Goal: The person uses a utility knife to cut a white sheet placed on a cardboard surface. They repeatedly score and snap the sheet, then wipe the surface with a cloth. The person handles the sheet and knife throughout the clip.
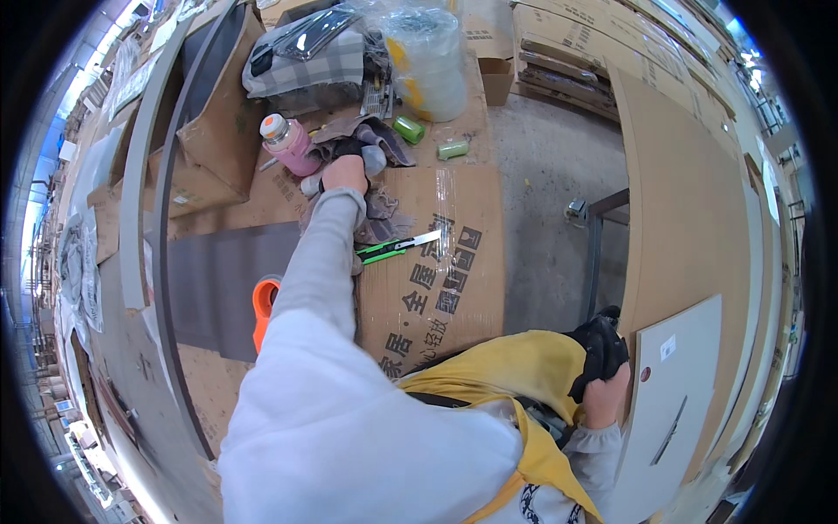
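Note:
My left hand [345, 171], in a black fingerless glove, reaches over a crumpled grey-brown cloth [383, 141]. A whitish, translucent object [374, 160] shows beside it; the fingers' hold is hidden. Just left stands a pink bottle [291, 147] with a white and orange cap. Nearer me, a green and black utility knife [396, 249] lies with its blade out on printed cardboard [425, 308]. My right hand [601, 357], also gloved, is low at my side by the yellow apron [504, 363], near a large cardboard-faced panel [687, 196]. Its grip cannot be made out.
Two green rolls [409, 130] [452, 150] lie beyond the cardboard. Behind them stand clear film rolls [429, 65]. An orange tape dispenser [263, 308] is partly under my left arm. A dark strip [171, 262] stands at left. A white panel [674, 393] leans at right.

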`<state>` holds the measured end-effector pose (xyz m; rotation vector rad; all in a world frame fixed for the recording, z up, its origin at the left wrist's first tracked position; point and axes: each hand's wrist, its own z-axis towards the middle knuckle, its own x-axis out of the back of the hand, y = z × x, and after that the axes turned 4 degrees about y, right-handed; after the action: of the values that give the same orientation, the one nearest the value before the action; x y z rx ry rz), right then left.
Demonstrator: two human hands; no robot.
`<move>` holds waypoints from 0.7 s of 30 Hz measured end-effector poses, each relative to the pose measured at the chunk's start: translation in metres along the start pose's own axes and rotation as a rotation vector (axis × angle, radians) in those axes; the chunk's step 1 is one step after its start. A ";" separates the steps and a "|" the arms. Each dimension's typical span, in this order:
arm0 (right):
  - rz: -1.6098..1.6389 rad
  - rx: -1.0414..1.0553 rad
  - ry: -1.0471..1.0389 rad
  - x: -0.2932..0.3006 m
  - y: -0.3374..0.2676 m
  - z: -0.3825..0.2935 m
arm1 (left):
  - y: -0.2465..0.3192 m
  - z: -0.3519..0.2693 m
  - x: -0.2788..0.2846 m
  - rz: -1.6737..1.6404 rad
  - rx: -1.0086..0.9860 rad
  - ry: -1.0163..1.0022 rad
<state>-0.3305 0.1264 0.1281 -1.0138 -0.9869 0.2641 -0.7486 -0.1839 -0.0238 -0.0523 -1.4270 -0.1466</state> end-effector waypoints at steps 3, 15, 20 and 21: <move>0.060 -0.055 -0.025 -0.009 -0.007 0.003 | 0.035 -0.044 0.066 0.029 -0.136 -0.026; 1.682 -0.710 -0.160 -0.041 0.053 0.024 | 0.253 -0.154 0.186 -0.762 -1.717 0.221; 1.490 -0.452 0.066 0.049 0.054 -0.008 | 0.330 -0.205 0.181 -0.895 -1.821 0.060; 1.491 -0.464 0.121 0.063 0.060 -0.020 | 0.343 -0.218 0.180 -0.945 -1.873 0.000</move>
<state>-0.2653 0.1847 0.1124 -2.0342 0.0184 1.2028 -0.4649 0.1163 0.1404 -0.8874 -0.7406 -2.1796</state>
